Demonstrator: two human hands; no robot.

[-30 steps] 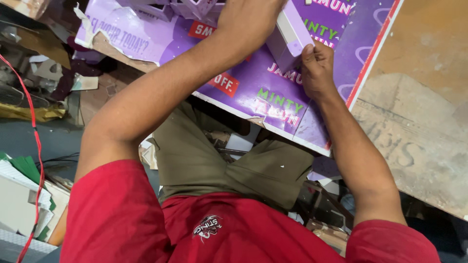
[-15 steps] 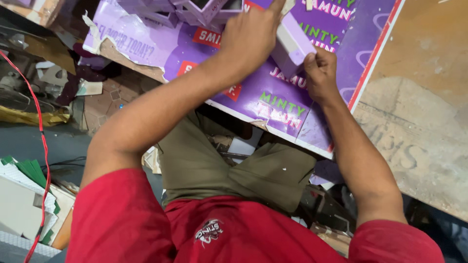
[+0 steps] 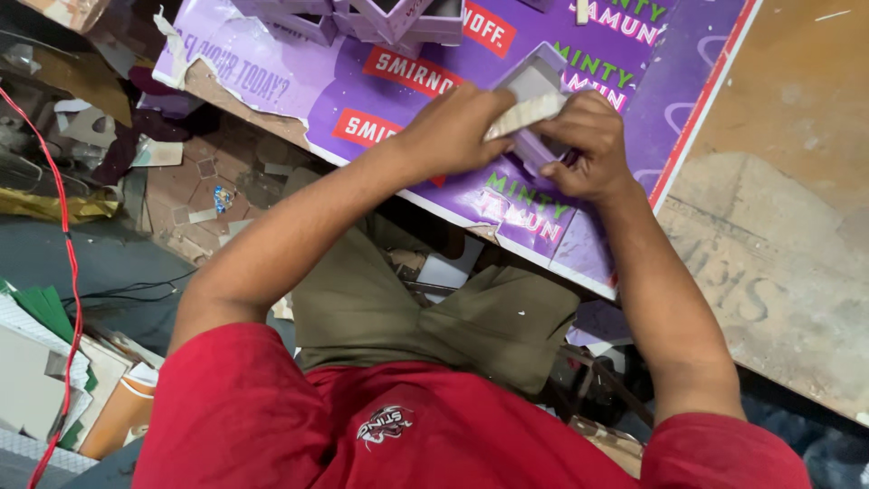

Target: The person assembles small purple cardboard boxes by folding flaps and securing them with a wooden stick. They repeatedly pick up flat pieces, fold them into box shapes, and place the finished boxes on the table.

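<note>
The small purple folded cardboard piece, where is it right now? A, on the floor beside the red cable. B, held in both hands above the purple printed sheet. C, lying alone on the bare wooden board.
B: left hand and right hand grip the small purple folded cardboard piece over the purple printed sheet.

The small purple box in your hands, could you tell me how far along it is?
Several folded purple boxes already lie on the printed purple sheet. In hand: left hand and right hand hold a small open purple box and pale strip. It remains unclosed.
</note>
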